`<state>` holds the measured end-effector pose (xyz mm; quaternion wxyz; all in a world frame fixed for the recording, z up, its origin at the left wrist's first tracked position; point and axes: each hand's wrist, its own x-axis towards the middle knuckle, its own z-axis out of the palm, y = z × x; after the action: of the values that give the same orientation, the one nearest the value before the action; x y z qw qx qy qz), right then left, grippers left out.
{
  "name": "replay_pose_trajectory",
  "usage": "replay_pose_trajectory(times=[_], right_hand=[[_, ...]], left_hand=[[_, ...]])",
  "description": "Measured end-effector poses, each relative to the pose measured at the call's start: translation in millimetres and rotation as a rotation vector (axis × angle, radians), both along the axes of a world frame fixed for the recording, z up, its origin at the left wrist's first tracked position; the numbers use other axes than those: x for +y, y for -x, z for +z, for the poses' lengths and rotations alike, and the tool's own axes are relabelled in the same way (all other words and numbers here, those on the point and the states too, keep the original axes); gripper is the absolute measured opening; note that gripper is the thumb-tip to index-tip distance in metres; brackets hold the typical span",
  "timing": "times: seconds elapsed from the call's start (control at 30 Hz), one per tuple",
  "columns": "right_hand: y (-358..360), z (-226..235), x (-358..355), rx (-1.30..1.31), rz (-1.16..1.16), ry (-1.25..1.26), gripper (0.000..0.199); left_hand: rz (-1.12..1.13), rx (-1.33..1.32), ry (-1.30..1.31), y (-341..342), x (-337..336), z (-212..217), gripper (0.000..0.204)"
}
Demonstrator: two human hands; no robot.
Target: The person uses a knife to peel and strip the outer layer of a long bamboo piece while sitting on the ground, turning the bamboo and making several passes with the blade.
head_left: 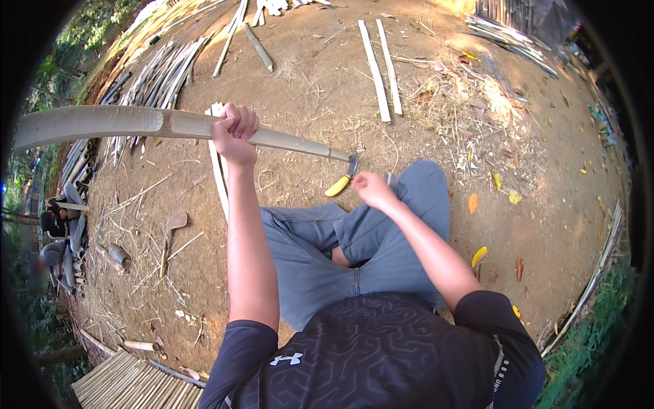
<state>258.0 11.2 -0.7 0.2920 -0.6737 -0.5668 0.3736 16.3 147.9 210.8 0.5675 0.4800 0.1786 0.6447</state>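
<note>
Clamping the long, smooth, noded bamboo strip [129, 123] in your left fingers [244, 121], you curl your right fingers [362, 180] beside a curved, yellow-handled knife [337, 185]; their grip I cannot tell.

- Landmark: slatted platform [129, 383], pale poles side by side.
- Floor: bare brown dirt [313, 95], ahead and right of platform.
- Dark greenery [34, 341] left of platform; trees [95, 31] well ahead.
- Green plants [593, 347] far right of platform.
- Upright-slat fence [505, 10] diagonally across from platform.
- Outdoor daylight, sunlit patches [507, 95] well ahead-right of platform.
</note>
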Motion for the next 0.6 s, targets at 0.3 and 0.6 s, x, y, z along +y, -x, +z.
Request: replay_pose_trajectory(times=[0.3,0.6], right_hand=[[109.9,-128.2,73.9,-0.056,-0.364,0.515,0.073],[96.0,-163.8,87.4,-0.039,-0.466,0.495,0.068]], left_hand=[[0.05,-0.02,-0.002,26.1,-9.6,-10.8,0.027],[0.08,-0.092,0.043,48.9,-1.3,-24.5,0.026]])
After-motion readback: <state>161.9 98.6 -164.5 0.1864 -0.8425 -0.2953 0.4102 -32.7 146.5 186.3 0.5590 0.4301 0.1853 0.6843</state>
